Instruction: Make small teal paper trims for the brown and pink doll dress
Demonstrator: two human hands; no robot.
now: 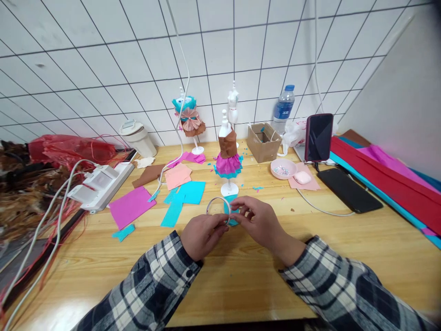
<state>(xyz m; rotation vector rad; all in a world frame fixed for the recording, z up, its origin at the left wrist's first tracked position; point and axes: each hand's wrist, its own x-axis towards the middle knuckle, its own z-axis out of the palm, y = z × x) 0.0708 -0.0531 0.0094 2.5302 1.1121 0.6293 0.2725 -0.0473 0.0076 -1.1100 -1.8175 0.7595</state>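
Observation:
A thin, pale roll of tape [217, 198] is held upright in front of me, a little above the tabletop. My left hand [203, 235] pinches its lower edge between thumb and fingers. At its right edge, my right hand [255, 221] has thumb and forefinger closed on it; whether they grip a loose tape end is too small to tell. Just behind the roll stands a small white dress form [227, 142] in a brown paper bodice and a magenta and turquoise skirt. Turquoise paper [231, 202] lies partly hidden behind the roll and my fingers.
Magenta [132, 207], peach [178, 176] and turquoise paper [193, 192] lie left. Behind stand a decorated dress form [190, 120], a bare one [233, 103] and a cardboard box [263, 146]. Right are a bead dish [283, 169] and a black phone [349, 189]; left, a power strip [103, 186].

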